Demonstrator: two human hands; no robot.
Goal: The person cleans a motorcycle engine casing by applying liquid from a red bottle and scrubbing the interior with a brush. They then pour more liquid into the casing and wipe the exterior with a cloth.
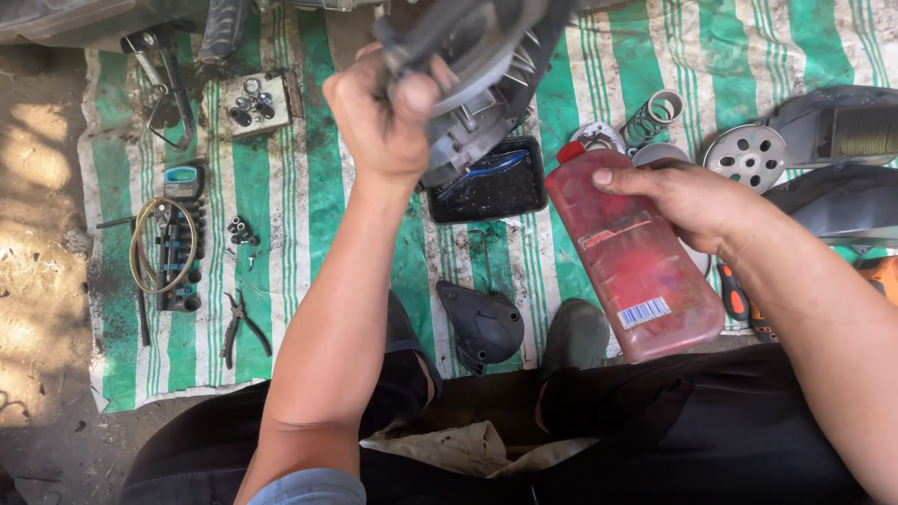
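The mat (290, 206) was striped green and white, laid over brown dirt ground (37, 281). The bottle (631, 262) was translucent red with a red cap and a white barcode label. The tray (491, 182) was black, holding a blue tool (486, 170). The cover (482, 325) near the mat's lower edge was dark grey. The trousers (655, 430) were black.

Outdoor repair spot, tools (178, 245), striped mat (281, 206)

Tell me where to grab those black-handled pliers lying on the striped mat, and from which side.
Take the pliers by the two spread handles, coming from above at the end nearest you. They lie flat on the mat with handles toward you, nothing touching them.
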